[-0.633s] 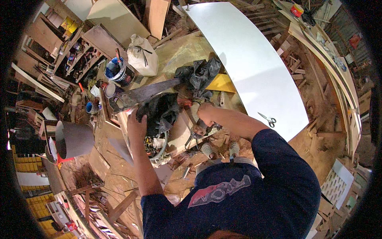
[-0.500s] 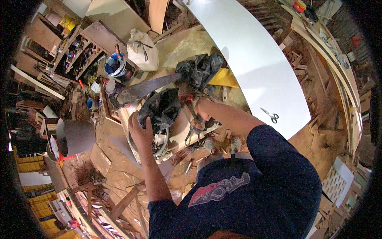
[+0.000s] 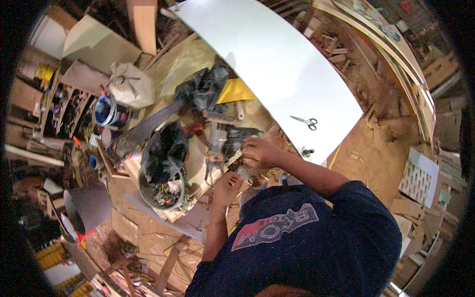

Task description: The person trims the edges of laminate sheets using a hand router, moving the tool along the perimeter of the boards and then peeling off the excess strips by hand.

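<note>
My right hand (image 3: 261, 151) is over the near end of the cluttered work surface, its fingers curled. Next to its fingertips lie a dark, shiny bundle (image 3: 241, 137) and a clear plastic container (image 3: 217, 140). Just below and left of it, my left hand (image 3: 227, 188) has its fingers bent together. Whatever either hand pinches is too small and blurred to name. To the left, a round tub (image 3: 183, 190) holds small mixed parts, with a black plastic bag (image 3: 166, 151) bulging over it.
A large white sheet (image 3: 277, 64) spans the far right, bearing scissors (image 3: 306, 122) and a small dark metal piece (image 3: 308, 152). At left stand a white jug (image 3: 131, 85), a blue-stained paint bucket (image 3: 111, 111) and a grey cylinder (image 3: 89, 208). Wood scraps (image 3: 170, 265) litter the floor.
My left hand has left the black bag and come right, toward my body. My right hand has drawn back nearer to it. The view has shifted, and the small metal piece now shows.
</note>
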Action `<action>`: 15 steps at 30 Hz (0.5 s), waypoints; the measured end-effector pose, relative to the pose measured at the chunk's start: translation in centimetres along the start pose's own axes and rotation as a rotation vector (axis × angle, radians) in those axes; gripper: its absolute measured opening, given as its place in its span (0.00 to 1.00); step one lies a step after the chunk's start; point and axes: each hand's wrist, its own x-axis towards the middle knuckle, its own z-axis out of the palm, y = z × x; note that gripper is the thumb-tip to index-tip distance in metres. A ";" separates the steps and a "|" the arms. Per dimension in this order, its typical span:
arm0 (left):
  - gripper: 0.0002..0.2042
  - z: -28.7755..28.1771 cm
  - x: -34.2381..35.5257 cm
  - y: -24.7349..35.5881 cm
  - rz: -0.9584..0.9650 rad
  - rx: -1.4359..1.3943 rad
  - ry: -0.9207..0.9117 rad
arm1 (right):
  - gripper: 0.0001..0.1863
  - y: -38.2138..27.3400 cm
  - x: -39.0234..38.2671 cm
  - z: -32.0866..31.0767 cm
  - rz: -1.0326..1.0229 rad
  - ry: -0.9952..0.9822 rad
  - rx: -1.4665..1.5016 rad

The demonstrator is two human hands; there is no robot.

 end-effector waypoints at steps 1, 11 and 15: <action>0.12 2.1 0.5 -0.3 0.020 0.005 -0.024 | 0.24 0.8 -4.5 -0.1 0.117 0.082 -0.020; 0.15 22.6 6.5 3.7 -0.048 0.136 -0.314 | 0.32 16.8 -25.1 -5.8 0.666 0.591 -0.046; 0.16 29.2 9.3 5.5 0.018 0.280 0.040 | 0.33 20.9 -21.6 -7.3 0.625 0.328 -0.086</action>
